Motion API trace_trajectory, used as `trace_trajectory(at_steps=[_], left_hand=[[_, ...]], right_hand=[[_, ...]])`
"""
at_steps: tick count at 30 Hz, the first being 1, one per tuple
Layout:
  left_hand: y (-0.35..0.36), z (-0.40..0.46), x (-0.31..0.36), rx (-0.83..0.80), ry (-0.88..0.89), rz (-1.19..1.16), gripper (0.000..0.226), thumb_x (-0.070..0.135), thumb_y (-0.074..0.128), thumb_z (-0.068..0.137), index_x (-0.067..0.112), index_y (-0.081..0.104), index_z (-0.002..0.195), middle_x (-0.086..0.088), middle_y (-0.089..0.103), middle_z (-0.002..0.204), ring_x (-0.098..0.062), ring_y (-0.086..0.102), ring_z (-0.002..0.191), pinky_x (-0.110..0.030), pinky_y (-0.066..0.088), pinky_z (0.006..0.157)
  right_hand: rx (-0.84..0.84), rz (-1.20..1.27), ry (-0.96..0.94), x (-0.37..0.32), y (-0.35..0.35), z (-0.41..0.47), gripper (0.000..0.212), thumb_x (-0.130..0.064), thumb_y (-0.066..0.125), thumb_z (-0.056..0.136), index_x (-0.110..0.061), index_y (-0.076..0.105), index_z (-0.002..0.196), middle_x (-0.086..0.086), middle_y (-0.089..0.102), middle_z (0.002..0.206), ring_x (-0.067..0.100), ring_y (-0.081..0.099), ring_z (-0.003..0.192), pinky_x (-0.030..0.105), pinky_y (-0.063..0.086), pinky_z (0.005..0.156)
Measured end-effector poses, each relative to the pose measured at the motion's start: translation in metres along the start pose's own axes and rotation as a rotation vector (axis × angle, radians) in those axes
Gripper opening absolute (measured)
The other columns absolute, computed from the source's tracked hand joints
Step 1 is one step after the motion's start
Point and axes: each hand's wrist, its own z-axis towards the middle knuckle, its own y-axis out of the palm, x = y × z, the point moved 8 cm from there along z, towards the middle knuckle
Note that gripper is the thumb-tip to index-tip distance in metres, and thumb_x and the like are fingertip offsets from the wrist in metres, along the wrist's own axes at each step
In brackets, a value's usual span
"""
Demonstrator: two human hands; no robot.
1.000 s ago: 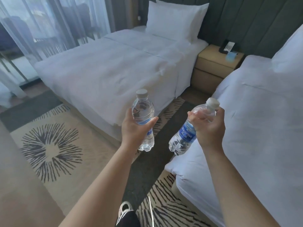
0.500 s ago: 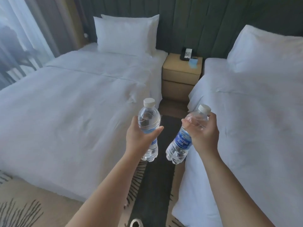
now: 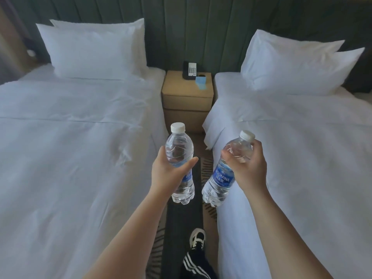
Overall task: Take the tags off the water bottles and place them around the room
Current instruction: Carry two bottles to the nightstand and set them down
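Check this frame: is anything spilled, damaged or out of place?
Nothing stands out. Both bottles are capped: the left hand holds one bottle upright, the right hand holds the other bottle tilted. No spill shows; both beds look made.

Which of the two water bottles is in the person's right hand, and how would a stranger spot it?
Find the tan nightstand between the two white beds, then look down the aisle to the two raised hands. The right hand grips the right-hand bottle near its neck. Unlike the upright left bottle, it tilts, showing its blue label fully.
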Motion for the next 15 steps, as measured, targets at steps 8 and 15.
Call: trace_trajectory(at_steps=[8, 15], left_hand=[[0.060, 0.192, 0.006, -0.021, -0.038, -0.078, 0.066, 0.063, 0.079, 0.052, 0.039, 0.056, 0.109, 0.016, 0.068, 0.099, 0.001, 0.065, 0.091, -0.035, 0.055, 0.085], [0.085, 0.328, 0.013, 0.004, -0.071, -0.122, 0.059, 0.049, 0.082, 0.064, 0.030, 0.058, 0.114, 0.011, 0.069, 0.103, -0.004, 0.066, 0.095, -0.034, 0.054, 0.085]], right_hand=[[-0.013, 0.001, -0.027, 0.021, 0.060, 0.183, 0.058, -0.042, 0.080, 0.070, -0.027, 0.049, 0.117, -0.027, 0.056, 0.091, -0.005, 0.059, 0.079, 0.011, 0.043, 0.062], [0.004, 0.025, 0.007, 0.030, 0.108, 0.319, 0.053, -0.045, 0.079, 0.067, -0.035, 0.046, 0.108, -0.026, 0.058, 0.089, -0.017, 0.058, 0.080, 0.001, 0.040, 0.052]])
